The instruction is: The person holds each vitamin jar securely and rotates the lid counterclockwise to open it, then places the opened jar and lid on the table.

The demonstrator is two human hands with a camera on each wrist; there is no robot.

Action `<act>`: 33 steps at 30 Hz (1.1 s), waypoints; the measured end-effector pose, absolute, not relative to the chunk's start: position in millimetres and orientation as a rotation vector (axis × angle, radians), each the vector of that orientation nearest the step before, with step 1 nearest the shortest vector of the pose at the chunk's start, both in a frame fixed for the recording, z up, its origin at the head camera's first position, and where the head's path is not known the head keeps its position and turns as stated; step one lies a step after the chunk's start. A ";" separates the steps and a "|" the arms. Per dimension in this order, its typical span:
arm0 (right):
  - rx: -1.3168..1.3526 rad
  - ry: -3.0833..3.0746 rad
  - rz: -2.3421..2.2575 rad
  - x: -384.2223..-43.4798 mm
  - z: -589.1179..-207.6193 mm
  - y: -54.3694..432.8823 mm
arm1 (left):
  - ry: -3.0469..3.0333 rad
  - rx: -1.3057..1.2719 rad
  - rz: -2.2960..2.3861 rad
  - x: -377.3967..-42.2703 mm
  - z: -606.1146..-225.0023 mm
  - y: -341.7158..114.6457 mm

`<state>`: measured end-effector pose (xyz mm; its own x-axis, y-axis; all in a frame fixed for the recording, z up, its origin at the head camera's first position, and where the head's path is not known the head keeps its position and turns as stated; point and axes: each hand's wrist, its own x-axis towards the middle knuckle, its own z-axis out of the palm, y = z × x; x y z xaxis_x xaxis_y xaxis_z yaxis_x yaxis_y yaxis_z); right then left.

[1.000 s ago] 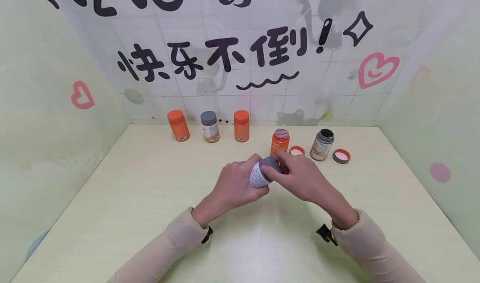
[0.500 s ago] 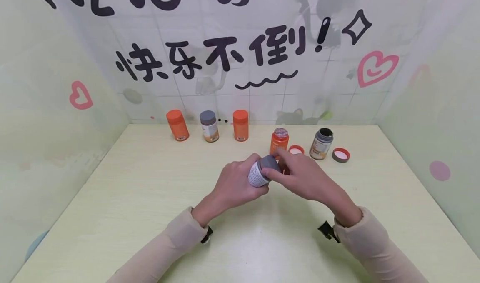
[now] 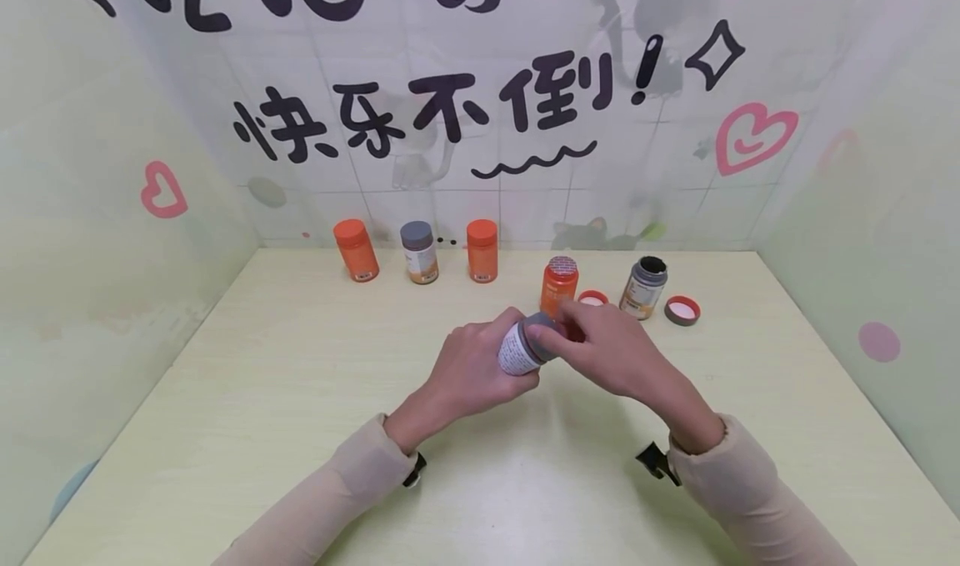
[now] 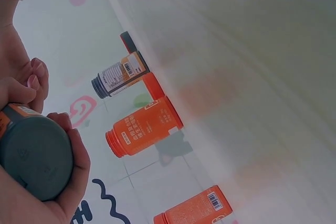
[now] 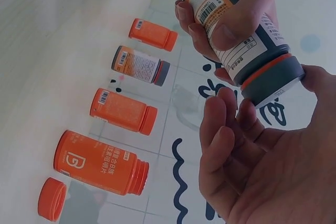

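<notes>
My left hand (image 3: 472, 370) grips a supplement bottle (image 3: 516, 354) with a white label, holding it tilted above the table. The bottle's grey cap (image 5: 273, 82) points toward my right hand (image 3: 607, 349), whose thumb and fingertips pinch its edge. In the right wrist view an orange-red band (image 5: 265, 70) shows between cap and bottle. The dark round base (image 4: 37, 156) of the bottle faces the left wrist camera. Just beyond the hands stands an uncapped orange bottle (image 3: 560, 284), a printed seal over its mouth; its orange cap (image 3: 592, 298) lies beside it, partly hidden.
To the right are an uncapped grey-necked bottle (image 3: 643, 289) with a dark mouth and an upturned grey cap (image 3: 682, 311). Along the back left stand an orange bottle (image 3: 356, 252), a grey-capped bottle (image 3: 418, 253) and another orange bottle (image 3: 482, 252), all capped. A printed wall closes the back.
My right thumb and fingers have shifted round the grey cap, so the thumb covers more of it now. The left hand holds the bottle almost still.
</notes>
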<state>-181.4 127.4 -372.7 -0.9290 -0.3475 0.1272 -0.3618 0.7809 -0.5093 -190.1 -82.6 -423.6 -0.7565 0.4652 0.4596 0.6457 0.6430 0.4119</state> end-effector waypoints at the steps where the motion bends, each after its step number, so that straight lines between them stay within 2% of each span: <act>1: 0.589 -2.941 0.861 -181.3 -372.3 127.8 | -2.552 -0.892 -0.820 -190.2 -423.5 -82.5; 33: 0.597 -2.986 0.884 -180.1 -369.6 132.7 | -2.569 -0.883 -0.831 -191.0 -425.5 -82.0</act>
